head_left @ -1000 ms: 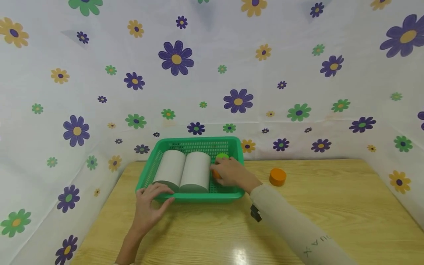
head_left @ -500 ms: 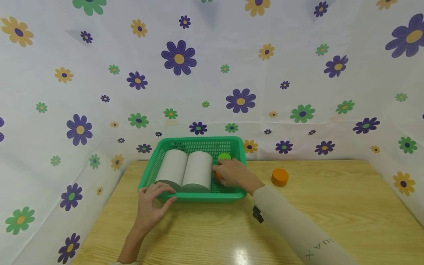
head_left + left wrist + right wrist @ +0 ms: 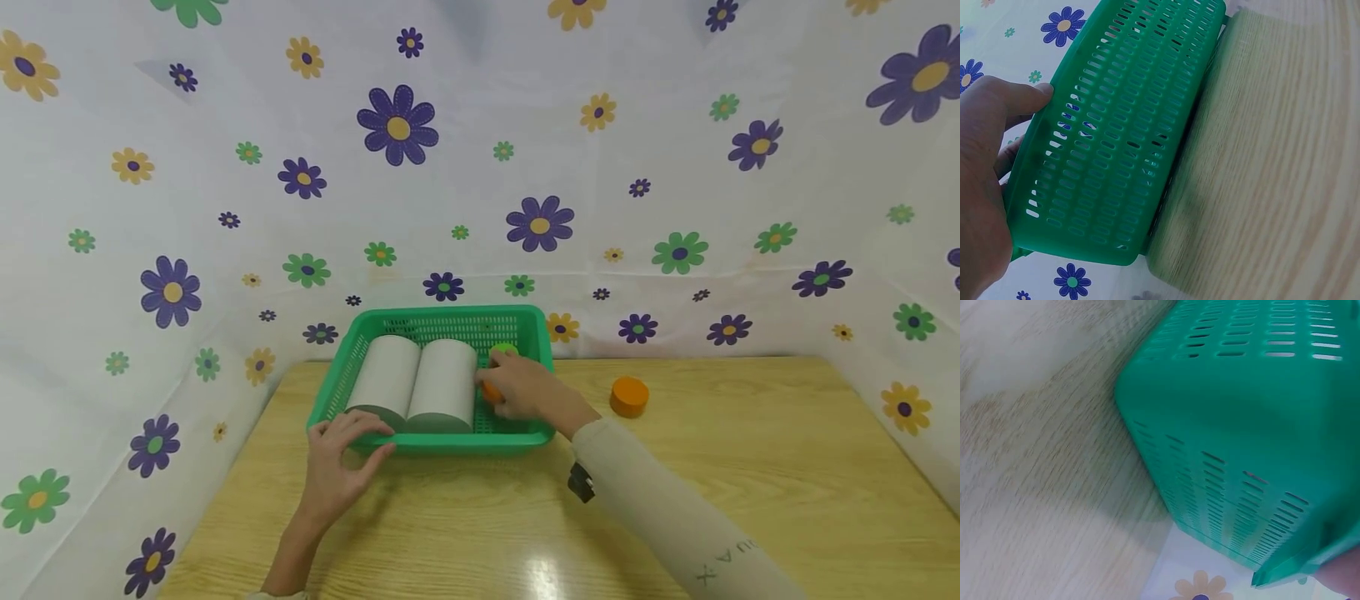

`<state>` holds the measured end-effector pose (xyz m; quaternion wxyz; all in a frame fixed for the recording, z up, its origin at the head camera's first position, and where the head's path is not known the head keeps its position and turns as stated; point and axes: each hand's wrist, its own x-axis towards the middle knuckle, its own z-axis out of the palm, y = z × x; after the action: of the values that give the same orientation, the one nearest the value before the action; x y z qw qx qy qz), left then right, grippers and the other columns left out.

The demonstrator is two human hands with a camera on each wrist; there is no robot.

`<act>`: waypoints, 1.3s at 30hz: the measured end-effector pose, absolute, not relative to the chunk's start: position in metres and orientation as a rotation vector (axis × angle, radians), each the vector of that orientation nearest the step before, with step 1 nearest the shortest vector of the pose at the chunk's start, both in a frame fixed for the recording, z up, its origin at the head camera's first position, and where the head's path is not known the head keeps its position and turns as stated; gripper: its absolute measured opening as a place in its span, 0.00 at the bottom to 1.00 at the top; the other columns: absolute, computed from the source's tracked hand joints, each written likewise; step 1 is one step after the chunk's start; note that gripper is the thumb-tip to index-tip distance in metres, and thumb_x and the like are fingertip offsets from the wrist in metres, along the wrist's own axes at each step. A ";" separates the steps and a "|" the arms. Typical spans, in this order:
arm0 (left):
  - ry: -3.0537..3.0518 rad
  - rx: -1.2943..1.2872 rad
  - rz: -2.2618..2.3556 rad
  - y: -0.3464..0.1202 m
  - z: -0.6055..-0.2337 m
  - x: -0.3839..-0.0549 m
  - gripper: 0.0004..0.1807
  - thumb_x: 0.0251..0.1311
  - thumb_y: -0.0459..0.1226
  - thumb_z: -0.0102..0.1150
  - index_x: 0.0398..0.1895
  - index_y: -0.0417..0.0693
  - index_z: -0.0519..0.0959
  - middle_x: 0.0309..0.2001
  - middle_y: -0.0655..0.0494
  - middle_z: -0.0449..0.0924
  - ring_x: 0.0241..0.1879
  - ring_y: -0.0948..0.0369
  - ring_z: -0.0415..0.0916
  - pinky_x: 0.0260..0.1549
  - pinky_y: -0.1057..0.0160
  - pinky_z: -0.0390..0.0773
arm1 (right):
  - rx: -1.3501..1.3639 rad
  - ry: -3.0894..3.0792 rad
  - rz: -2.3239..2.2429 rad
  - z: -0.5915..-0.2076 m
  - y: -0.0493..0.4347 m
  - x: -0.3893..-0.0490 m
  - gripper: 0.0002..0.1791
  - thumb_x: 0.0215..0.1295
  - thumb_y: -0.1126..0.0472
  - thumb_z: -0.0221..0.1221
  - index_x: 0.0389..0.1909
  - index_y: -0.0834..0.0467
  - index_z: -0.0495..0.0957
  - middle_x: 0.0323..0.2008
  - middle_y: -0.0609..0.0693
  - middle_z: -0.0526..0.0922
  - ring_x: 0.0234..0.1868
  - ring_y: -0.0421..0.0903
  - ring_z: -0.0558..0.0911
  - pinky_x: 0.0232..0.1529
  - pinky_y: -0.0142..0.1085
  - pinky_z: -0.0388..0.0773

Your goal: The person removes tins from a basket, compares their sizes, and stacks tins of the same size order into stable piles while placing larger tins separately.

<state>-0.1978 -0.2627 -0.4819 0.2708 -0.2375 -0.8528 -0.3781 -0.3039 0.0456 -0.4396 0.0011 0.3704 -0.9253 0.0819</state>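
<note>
A green plastic basket [image 3: 442, 444] with slotted walls stands on the wooden table. My left hand [image 3: 337, 467] grips its rim at the front left corner; in the left wrist view the thumb [image 3: 1038, 94] lies on the outer side, with fingers over the rim. Two white rolls [image 3: 442, 379] lie side by side in the basket. My right hand [image 3: 525, 387] reaches inside at the right end, fingers curled round a small orange thing [image 3: 492, 393], mostly hidden by the hand. Just behind these fingers shows a bright green round thing [image 3: 502, 348].
A short orange cylinder [image 3: 629, 397] stands on the table [image 3: 735, 467] to the right of the basket. Behind the table hangs a white cloth [image 3: 465, 192] printed with flowers. The right wrist view shows the basket's outer wall [image 3: 1229, 412] at close range.
Both hands keep their places at the basket, and the right hand still holds the orange thing. The head view shifts slightly; little else differs.
</note>
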 end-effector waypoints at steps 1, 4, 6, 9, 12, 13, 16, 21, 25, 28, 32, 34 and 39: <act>-2.297 -0.641 -1.017 -0.263 -0.482 -0.198 0.13 0.52 0.33 0.77 0.38 0.60 0.86 0.43 0.64 0.84 0.48 0.60 0.77 0.48 0.53 0.50 | 1.166 -2.904 0.274 -0.439 0.046 -0.303 0.23 0.61 0.60 0.71 0.58 0.51 0.81 0.52 0.55 0.77 0.47 0.51 0.74 0.46 0.44 0.77; -2.291 -0.648 -1.016 -0.263 -0.484 -0.199 0.14 0.52 0.33 0.77 0.38 0.60 0.86 0.43 0.64 0.84 0.48 0.60 0.77 0.48 0.53 0.50 | 1.181 -2.896 0.327 -0.436 0.049 -0.301 0.22 0.62 0.60 0.69 0.58 0.52 0.81 0.52 0.56 0.76 0.47 0.52 0.73 0.46 0.44 0.77; -2.288 -0.657 -1.014 -0.263 -0.485 -0.200 0.14 0.52 0.33 0.77 0.38 0.60 0.86 0.43 0.63 0.84 0.48 0.59 0.77 0.48 0.52 0.50 | 1.183 -2.894 0.355 -0.435 0.051 -0.299 0.22 0.62 0.60 0.69 0.59 0.52 0.80 0.54 0.57 0.76 0.49 0.53 0.73 0.47 0.44 0.77; -2.282 -0.656 -1.013 -0.263 -0.486 -0.200 0.14 0.52 0.33 0.77 0.38 0.59 0.86 0.42 0.63 0.84 0.47 0.59 0.77 0.48 0.52 0.50 | 1.169 -2.879 0.452 -0.431 0.055 -0.296 0.22 0.63 0.60 0.69 0.59 0.54 0.81 0.56 0.59 0.76 0.50 0.55 0.73 0.50 0.46 0.77; -2.278 -0.649 -1.012 -0.264 -0.485 -0.202 0.13 0.52 0.33 0.77 0.38 0.59 0.86 0.42 0.64 0.84 0.47 0.60 0.77 0.48 0.53 0.51 | 1.165 -2.843 0.555 -0.428 0.058 -0.294 0.22 0.63 0.60 0.68 0.58 0.56 0.82 0.56 0.60 0.76 0.48 0.54 0.73 0.49 0.45 0.76; -2.278 -0.647 -1.010 -0.265 -0.484 -0.203 0.13 0.52 0.33 0.77 0.38 0.59 0.86 0.42 0.64 0.84 0.46 0.60 0.77 0.48 0.53 0.51 | 1.170 -2.828 0.589 -0.427 0.059 -0.294 0.21 0.63 0.61 0.68 0.57 0.56 0.82 0.56 0.59 0.76 0.47 0.54 0.74 0.48 0.45 0.76; -2.281 -0.650 -1.006 -0.265 -0.483 -0.205 0.13 0.53 0.34 0.77 0.38 0.60 0.86 0.42 0.64 0.83 0.46 0.60 0.77 0.49 0.52 0.51 | 1.178 -2.795 0.656 -0.423 0.061 -0.291 0.21 0.61 0.62 0.69 0.56 0.57 0.83 0.53 0.58 0.76 0.44 0.51 0.74 0.47 0.43 0.77; -2.276 -0.658 -0.994 -0.265 -0.485 -0.205 0.13 0.53 0.33 0.77 0.38 0.60 0.86 0.42 0.64 0.84 0.46 0.60 0.77 0.48 0.51 0.51 | 1.138 -2.796 0.749 -0.417 0.066 -0.284 0.20 0.62 0.63 0.69 0.56 0.55 0.84 0.54 0.57 0.75 0.48 0.51 0.74 0.51 0.43 0.78; -2.279 -0.652 -0.994 -0.264 -0.487 -0.203 0.13 0.52 0.33 0.77 0.38 0.59 0.86 0.41 0.64 0.84 0.46 0.60 0.77 0.47 0.50 0.51 | 1.113 -2.774 0.803 -0.413 0.070 -0.277 0.20 0.62 0.63 0.69 0.56 0.55 0.84 0.55 0.56 0.73 0.51 0.52 0.75 0.55 0.45 0.78; -2.289 -0.645 -1.002 -0.264 -0.487 -0.202 0.13 0.53 0.33 0.77 0.38 0.59 0.86 0.42 0.65 0.83 0.46 0.61 0.76 0.48 0.50 0.51 | 1.096 -2.740 0.846 -0.410 0.075 -0.272 0.20 0.61 0.63 0.69 0.55 0.54 0.84 0.55 0.55 0.72 0.51 0.52 0.75 0.53 0.45 0.79; -2.286 -0.654 -0.997 -0.263 -0.487 -0.201 0.13 0.53 0.33 0.77 0.38 0.59 0.86 0.42 0.65 0.83 0.46 0.60 0.76 0.47 0.50 0.51 | 1.066 -2.709 0.890 -0.406 0.083 -0.267 0.21 0.60 0.63 0.68 0.55 0.52 0.84 0.56 0.54 0.71 0.49 0.51 0.76 0.49 0.42 0.80; -2.277 -0.659 -0.993 -0.263 -0.487 -0.201 0.13 0.53 0.33 0.77 0.38 0.58 0.86 0.42 0.64 0.84 0.46 0.59 0.77 0.47 0.50 0.51 | 1.050 -2.702 0.909 -0.405 0.088 -0.265 0.21 0.59 0.63 0.69 0.55 0.52 0.84 0.55 0.53 0.71 0.47 0.50 0.77 0.46 0.39 0.80; -2.280 -0.649 -1.006 -0.262 -0.486 -0.200 0.12 0.52 0.33 0.77 0.37 0.57 0.86 0.42 0.64 0.84 0.47 0.59 0.77 0.47 0.52 0.50 | 1.039 -2.650 0.967 -0.403 0.099 -0.259 0.22 0.57 0.63 0.70 0.54 0.53 0.84 0.53 0.53 0.71 0.43 0.49 0.77 0.38 0.37 0.79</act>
<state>-0.1996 -0.2624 -0.4857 0.2797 -0.2419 -0.8501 -0.3750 -0.2590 0.0987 -0.4028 0.0676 0.3449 -0.8795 0.3208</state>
